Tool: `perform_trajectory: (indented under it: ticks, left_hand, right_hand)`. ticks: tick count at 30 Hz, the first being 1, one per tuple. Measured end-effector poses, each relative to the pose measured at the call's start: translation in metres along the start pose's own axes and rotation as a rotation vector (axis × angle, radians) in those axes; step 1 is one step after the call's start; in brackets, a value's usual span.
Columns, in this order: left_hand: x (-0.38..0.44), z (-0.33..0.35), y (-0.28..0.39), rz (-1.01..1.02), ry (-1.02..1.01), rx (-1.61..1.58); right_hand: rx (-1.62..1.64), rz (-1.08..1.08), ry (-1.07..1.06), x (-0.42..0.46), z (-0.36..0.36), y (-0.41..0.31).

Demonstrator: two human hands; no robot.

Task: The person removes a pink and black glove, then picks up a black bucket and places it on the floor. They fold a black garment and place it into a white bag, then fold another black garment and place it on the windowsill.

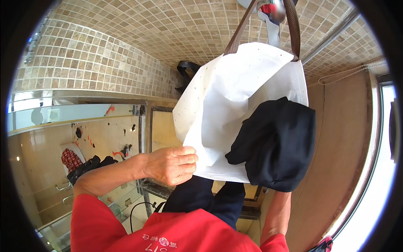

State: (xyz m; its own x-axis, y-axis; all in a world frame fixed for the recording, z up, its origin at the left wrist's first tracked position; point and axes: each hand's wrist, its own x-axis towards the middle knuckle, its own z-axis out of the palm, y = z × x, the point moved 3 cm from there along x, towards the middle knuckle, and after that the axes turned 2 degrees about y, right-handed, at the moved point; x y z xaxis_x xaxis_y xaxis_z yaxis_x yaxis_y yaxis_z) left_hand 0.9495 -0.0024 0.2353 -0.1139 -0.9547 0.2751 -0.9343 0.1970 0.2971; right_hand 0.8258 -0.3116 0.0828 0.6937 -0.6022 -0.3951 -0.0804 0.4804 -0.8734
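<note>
A white tote bag (226, 82) with small coloured specks hangs by brown straps from a metal fitting on the tiled wall, its mouth spread wide. My left hand (173, 165) pinches the near left edge of the bag's rim. Black fabric (280, 141) covers my right hand and bulges over the bag's right side, partly inside the mouth. Only my right forearm shows below the cloth, so the fingers are hidden. The bag's lower interior cannot be seen.
Left, a glass-edged shelf (72, 116) runs beside a light surface with scattered black and red scraps. Red plaid fabric (71, 159) and dark cloth lie near my left elbow. A metal pipe (330, 36) slants at upper right, beside a bright window frame (374, 132).
</note>
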Motion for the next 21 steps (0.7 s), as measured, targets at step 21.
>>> perform_trajectory:
  ticks: [21]
  left_hand:
    - [0.018, 0.01, -0.012, -0.036, 0.036, -0.159]
  right_hand:
    - [-0.426, -0.263, -0.115, 0.02, 0.03, 0.023]
